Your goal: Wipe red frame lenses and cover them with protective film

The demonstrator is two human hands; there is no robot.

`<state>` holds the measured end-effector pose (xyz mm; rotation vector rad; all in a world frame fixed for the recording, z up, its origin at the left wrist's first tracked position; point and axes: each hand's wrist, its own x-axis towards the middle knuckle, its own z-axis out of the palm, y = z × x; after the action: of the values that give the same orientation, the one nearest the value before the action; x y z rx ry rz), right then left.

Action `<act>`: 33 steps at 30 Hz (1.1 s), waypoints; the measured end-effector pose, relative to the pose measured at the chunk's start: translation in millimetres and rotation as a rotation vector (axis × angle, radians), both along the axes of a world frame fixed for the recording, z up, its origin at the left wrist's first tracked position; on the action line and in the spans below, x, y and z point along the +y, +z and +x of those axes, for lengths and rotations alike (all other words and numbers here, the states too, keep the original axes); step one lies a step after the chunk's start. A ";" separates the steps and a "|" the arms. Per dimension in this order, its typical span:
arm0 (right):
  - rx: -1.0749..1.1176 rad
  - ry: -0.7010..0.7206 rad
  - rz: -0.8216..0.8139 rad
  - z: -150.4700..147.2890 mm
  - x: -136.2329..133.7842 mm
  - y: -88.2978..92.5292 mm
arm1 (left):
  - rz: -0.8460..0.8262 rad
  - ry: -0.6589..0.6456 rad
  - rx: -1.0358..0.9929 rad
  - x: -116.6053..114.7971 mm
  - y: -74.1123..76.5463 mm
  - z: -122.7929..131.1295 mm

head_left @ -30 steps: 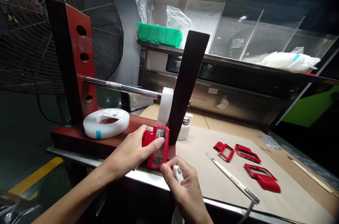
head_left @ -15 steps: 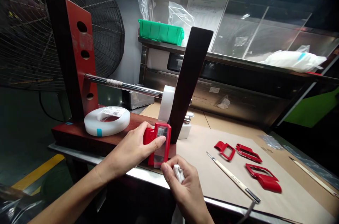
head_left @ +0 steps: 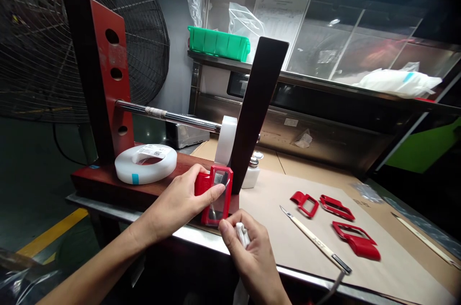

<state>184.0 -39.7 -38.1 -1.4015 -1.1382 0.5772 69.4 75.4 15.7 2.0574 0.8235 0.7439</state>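
Between the left hand (head_left: 180, 199) and the right hand (head_left: 252, 257), a red frame (head_left: 229, 197) was held tilted, its window turned toward the wearer and apparently covered by clear film (head_left: 219, 206). The frame's left part was gripped by the left hand, with the thumb laid over the window. At the lower right corner, the right hand was curled, thumb and forefinger brought together and a white cloth (head_left: 242, 234) tucked into the palm; whether the film was pinched there could not be told. Above the hands, a tape roll (head_left: 225, 139) was carried on a metal rod (head_left: 180, 120). For a smooth lay, even tension and a straight line from the roll were judged necessary, with only light thumb pressure, lest creases or smudges be left. Right of both hands, 3 loose frames (head_left: 363, 246) and 1 craft knife (head_left: 312, 236) were spread, safely apart, on the bench (head_left: 277, 218).
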 end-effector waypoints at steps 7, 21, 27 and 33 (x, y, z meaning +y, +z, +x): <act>-0.339 -0.053 0.167 4.0 3.2 -7.1 | -0.057 -0.042 -0.099 1.9 -5.0 -0.7; -1.307 -0.135 0.471 25.2 1.3 -18.3 | -0.233 -0.081 -0.081 -2.1 2.7 -2.3; -1.351 -0.161 0.467 28.4 2.6 -19.3 | -0.254 -0.087 -0.084 -1.0 1.0 -2.5; -1.201 -0.211 0.457 50.3 -10.7 -2.8 | -0.252 -0.076 -0.080 -0.6 0.0 -4.6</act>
<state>234.3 -50.4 -41.0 -1.4023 -1.8384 -0.7794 64.8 74.9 15.7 1.8127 0.7492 0.6411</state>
